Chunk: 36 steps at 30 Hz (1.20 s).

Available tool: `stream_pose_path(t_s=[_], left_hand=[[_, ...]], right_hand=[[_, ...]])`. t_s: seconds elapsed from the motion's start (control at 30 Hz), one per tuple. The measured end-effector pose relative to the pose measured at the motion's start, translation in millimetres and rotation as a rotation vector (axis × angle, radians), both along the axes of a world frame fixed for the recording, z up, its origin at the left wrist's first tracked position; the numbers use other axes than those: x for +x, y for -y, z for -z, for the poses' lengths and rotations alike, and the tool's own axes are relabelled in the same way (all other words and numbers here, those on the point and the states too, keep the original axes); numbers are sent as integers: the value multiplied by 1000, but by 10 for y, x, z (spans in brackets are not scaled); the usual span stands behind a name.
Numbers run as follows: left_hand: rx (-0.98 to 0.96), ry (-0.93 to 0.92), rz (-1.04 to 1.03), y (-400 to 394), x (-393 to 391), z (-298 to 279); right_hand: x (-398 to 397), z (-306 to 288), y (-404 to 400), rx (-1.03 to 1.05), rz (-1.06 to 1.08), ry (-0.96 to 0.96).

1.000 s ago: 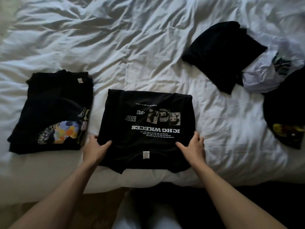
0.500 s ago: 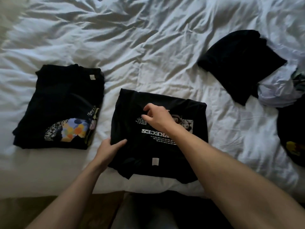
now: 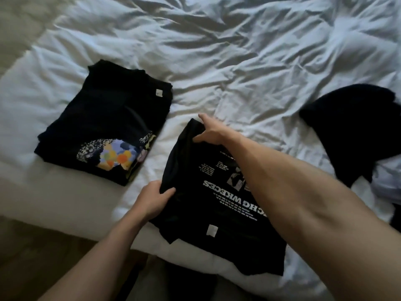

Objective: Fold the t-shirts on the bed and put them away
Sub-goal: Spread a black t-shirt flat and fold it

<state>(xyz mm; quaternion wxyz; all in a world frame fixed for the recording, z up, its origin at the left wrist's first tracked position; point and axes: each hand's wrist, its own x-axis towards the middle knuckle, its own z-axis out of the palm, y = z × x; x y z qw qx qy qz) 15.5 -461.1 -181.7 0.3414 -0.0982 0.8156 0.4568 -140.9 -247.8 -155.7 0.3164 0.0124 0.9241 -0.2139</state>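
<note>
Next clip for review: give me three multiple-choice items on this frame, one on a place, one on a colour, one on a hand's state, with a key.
1. Where does the folded stack lie relative to the printed t-shirt?
A. to its left
B. on top of it
C. to its right

2. What colour is the bedding?
A. red
B. white
C. green

3. What is the left hand doing?
A. hanging idle off the bed
B. gripping the shirt's left edge
C. resting on the stack

Key: 1 A, bare bedding separates them; 2 B, plainly white; 3 B, thumb and fingers pinch the fabric while the right hand holds the far corner.
</note>
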Motion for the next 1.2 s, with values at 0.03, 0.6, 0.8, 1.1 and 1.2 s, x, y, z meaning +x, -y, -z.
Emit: stream_pose_path(t_s=[0.03,0.6,0.8,1.1,1.2], left_hand=[[4,-3,10,-5,-3,-16],[-297,-336,-38,-1103,857,-1117],[-426,-392,89,-1946,1460,-1241],[-366,-351,216,-3201,2022,-1413],[-204,-314,192,-3406,2089,-1364]], right_hand=[[-28,-4,16,-8,-26,-7],[729,-922,-1294,-641,13,39],[1114,-1184,-2058,-656,36,268],[1485,-1508,-3159,-406,-6,443],[1527,-1574,-3351,-340,-17,447]])
